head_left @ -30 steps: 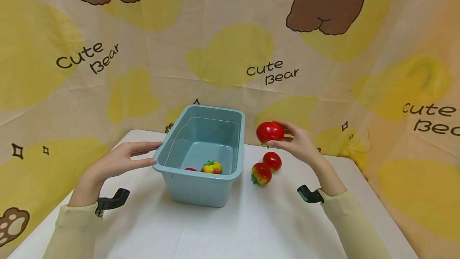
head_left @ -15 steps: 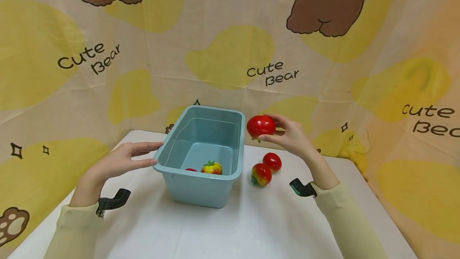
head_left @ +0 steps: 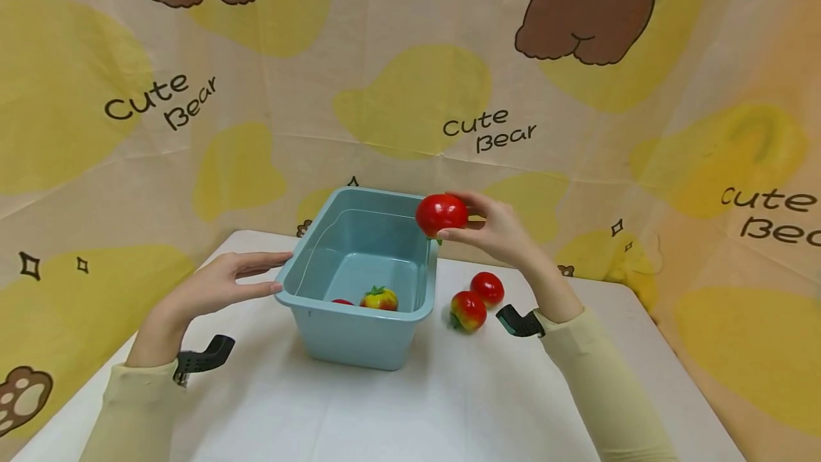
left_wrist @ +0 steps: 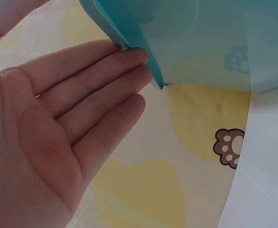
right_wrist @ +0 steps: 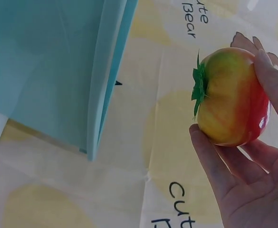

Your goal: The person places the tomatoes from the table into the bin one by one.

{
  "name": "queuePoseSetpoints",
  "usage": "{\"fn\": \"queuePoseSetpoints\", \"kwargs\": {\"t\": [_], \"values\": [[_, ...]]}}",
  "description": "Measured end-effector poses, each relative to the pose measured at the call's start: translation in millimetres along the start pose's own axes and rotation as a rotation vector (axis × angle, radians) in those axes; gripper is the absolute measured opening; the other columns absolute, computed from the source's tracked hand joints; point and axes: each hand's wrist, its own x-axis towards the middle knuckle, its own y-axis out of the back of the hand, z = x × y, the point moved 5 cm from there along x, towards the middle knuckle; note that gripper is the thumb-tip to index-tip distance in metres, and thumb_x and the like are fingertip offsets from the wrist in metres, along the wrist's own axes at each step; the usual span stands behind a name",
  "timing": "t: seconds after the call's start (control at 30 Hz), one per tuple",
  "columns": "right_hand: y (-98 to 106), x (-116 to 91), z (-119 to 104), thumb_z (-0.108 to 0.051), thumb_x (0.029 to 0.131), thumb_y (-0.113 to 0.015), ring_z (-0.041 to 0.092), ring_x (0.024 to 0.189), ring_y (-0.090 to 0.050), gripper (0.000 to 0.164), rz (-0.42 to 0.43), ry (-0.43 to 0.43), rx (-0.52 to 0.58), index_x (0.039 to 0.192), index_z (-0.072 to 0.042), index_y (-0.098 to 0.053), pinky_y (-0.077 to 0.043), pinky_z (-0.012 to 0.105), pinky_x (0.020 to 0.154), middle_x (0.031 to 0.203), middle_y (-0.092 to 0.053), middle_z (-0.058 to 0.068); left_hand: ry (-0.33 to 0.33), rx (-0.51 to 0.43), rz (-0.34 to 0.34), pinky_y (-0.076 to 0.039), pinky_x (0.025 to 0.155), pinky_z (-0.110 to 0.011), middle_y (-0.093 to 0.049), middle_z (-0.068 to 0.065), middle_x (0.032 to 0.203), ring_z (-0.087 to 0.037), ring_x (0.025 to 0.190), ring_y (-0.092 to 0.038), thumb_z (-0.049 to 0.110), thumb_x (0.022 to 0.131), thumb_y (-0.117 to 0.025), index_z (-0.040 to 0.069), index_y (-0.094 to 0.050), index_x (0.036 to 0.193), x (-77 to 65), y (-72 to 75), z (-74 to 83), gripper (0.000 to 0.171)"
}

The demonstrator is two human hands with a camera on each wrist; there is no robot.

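In the head view my right hand (head_left: 490, 229) grips a shiny red tomato (head_left: 441, 214) between thumb and fingers, up at the bin's right rim. The right wrist view shows that tomato (right_wrist: 231, 97) with a yellow-green underside and a green leafy stem. My left hand (head_left: 227, 285) has its fingers extended, fingertips right at the left rim of the blue-green plastic bin (head_left: 355, 311). Seen from the left wrist, the straight fingers (left_wrist: 108, 80) lie against the bin's edge (left_wrist: 115, 31). Inside the bin are a yellow-red tomato (head_left: 380, 299) and a red one (head_left: 343, 301), mostly hidden by the near wall.
Right of the bin, two tomatoes lie close together on the white table (head_left: 462, 405): a red one (head_left: 487, 289) and a red-yellow one (head_left: 468, 311). A printed cloth (head_left: 398, 105) with bears and yellow patches hangs behind the table.
My right hand has carried the tomato leftward and slightly up, from beside the bin to its right rim. The left hand and the bin have stayed in place.
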Motion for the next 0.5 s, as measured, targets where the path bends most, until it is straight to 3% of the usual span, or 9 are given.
{"fn": "queuePoseSetpoints", "kwargs": {"t": [0.5], "values": [[-16, 32, -14, -0.036, 0.078, -0.078, 0.024, 0.107, -0.063, 0.061, -0.084, -0.011, -0.01, 0.132, -0.017, -0.055, -0.056, 0.037, 0.084, 0.121, -0.064, 0.004, 0.0, -0.019, -0.002, -0.039, 0.096, -0.014, -0.056, 0.003, 0.136, -0.026, 0.124, -0.054, 0.035, 0.088, -0.067, 0.019, -0.053, 0.136, -0.3, 0.1, 3.0, 0.053]]}}
